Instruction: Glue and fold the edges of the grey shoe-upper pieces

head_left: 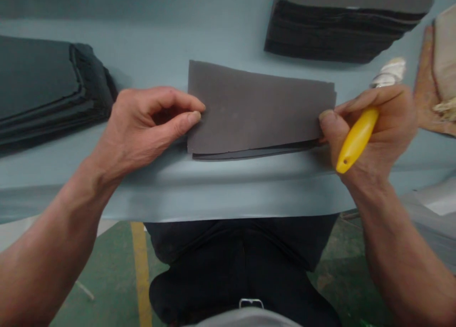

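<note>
Your right grip (390, 122) is clamped on the right end of the dark grey sheets (256, 108), thumb on top and a fingertip showing beneath, while it also holds a yellow-handled tool (358, 141). That handle slants across your fingers, its holed end towards your body and its white end pointing away; the white part is too blurred to make out. Your left grip (138, 125) touches the left edge of the sheets with thumb and forefinger tips close together, though whether they pinch the edge cannot be told. The sheets lie crosswise between your two hands, over the pale blue surface (228, 189) and near its front edge. Along their near side, at least one lower sheet peeks out under the top one.

Beyond your left wrist sits a pile of dark sheets (35, 80), uneven at its right end. Farther off on the right stands a tall dark stack (349, 27), its layers showing on the side nearest you. Past your right hand, at the edge of view, is a brown and beige item (425, 87). Below you, a yellow stripe (140, 270) crosses the green floor (110, 270).
</note>
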### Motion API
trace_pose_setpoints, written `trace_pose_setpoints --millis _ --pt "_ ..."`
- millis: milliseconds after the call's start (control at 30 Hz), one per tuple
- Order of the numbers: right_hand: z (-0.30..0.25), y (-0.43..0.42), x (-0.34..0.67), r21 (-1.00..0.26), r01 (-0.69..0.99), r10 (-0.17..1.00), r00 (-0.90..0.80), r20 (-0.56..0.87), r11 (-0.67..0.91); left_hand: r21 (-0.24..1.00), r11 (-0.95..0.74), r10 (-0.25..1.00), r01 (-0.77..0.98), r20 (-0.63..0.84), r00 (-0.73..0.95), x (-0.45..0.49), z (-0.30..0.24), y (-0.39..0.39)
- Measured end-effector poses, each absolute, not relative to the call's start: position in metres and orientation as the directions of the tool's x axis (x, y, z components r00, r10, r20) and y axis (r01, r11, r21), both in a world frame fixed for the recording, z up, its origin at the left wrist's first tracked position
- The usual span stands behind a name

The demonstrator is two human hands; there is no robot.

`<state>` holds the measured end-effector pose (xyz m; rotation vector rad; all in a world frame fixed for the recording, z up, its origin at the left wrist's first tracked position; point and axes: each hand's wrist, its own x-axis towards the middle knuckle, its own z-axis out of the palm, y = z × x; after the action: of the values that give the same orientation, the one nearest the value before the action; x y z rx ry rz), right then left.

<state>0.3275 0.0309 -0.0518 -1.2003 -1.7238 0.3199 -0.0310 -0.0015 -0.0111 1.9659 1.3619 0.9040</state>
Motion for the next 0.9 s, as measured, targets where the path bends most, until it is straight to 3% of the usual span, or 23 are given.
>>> trace_pose_setpoints --millis 467,900 --pt "-0.0528 0.0331 0.324 -0.718 0.437 0.814 -0.057 0.579 0.541 0.743 -0.315 0.945 0.59 0.186 0.27 -0.0294 -0.0137 -0.0036" --pt "-0.0556 0.0354 0.3262 -0.709 0.436 0.803 -0.057 0.593 0.554 0.696 -0.365 0.927 0.618 0.214 0.306 -0.0283 -0.0132 -0.004"
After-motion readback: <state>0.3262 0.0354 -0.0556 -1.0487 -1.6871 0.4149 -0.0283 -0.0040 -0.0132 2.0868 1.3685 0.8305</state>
